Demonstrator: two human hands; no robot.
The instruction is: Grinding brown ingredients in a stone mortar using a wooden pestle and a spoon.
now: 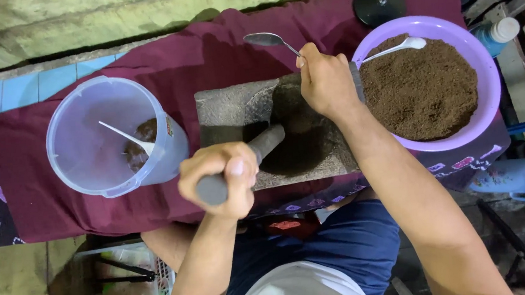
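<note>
We take the stone mortar as our landmark; it sits mid-way on the maroon cloth that covers the table. Just right of the mortar, touching its edge, stands a purple bowl full of brown ground powder, a white spoon lying in it. Left of the mortar, a little apart, is a clear plastic tub holding some brown paste and a white scoop.

Our left hand is clenched round the grey stone pestle, whose tip leans into the mortar's hollow. We judge the pestle heavy, stiff and smooth, best gripped high on its shaft as it is now. Our right hand, above the mortar's far rim, has its fingers closed on a metal spoon, light and rigid, held by the handle.

Room is tight to the right against the bowl; there is more free cloth beyond the mortar and toward the tub.
</note>
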